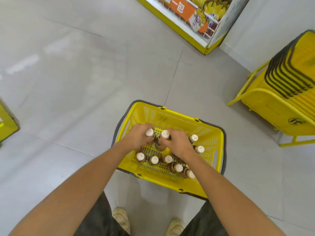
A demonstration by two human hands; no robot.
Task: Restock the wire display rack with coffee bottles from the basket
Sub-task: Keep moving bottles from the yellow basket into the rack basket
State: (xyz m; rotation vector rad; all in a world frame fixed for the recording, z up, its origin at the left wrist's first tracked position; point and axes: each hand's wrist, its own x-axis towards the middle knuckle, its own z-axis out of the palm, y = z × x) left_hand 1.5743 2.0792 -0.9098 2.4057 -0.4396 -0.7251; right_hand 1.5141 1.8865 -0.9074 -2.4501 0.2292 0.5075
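Observation:
A yellow plastic basket (179, 120) stands on the floor right in front of my feet. Several brown coffee bottles with white caps stand inside it, among them one near the front left (140, 156) and one at the right (199, 149). My left hand (138, 137) is closed around a bottle whose white cap (149, 132) pokes out above my fingers. My right hand (177, 143) grips another bottle, its cap (165, 134) showing beside the first. Both hands are inside the basket, close together. The wire display rack is out of view.
A stack of yellow baskets (286, 86) on a yellow stand sits at the right. A yellow shelf unit with bananas (196, 19) is at the top. Another yellow fixture (6, 126) is at the left edge. Grey floor tiles surround the basket.

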